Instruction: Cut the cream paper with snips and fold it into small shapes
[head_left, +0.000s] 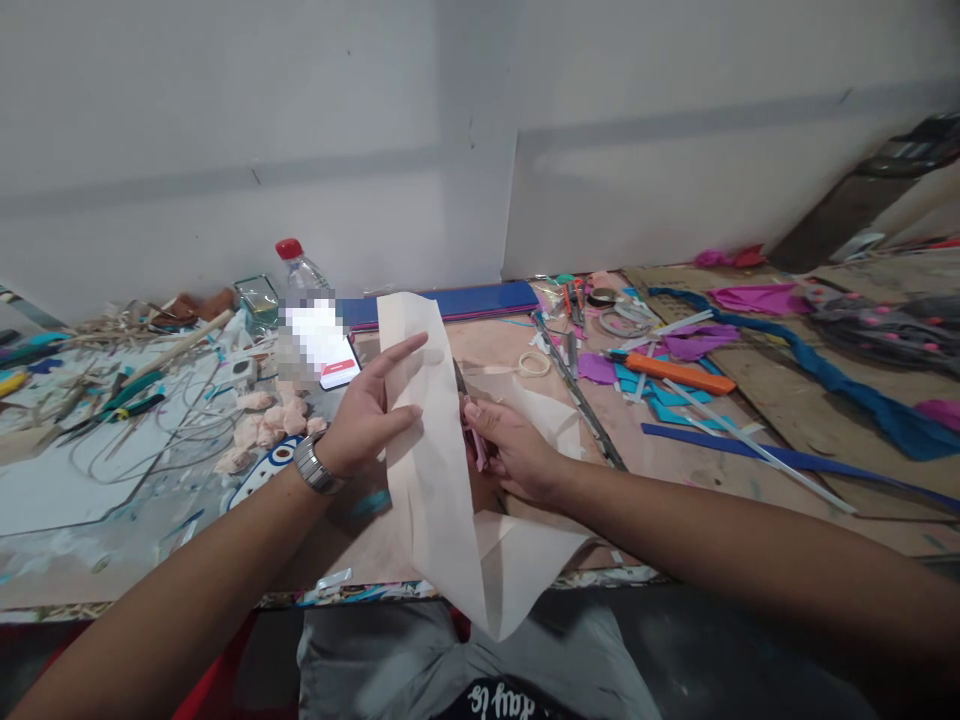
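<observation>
A long folded strip of cream-white crepe paper (439, 480) stands tilted over the table in front of me, its lower end hanging past the front edge. My left hand (367, 415) grips its left side, with the thumb and a stretched index finger across its face. To the right, my right hand (529, 450) is closed around the pink handles of a pair of scissors (475, 440). Their dark blades point up along the paper's right edge, partly hidden behind it. More of the cream-white paper lies behind and below my right hand.
A lit phone (330, 345) leans by a red-capped bottle (289, 250). Pliers (124, 400) and wire lie left, near pale pink crumpled pieces (266, 420). At right are an orange cutter (679, 372), tape rolls, blue strips (720, 445) and paper scraps. A wall stands behind.
</observation>
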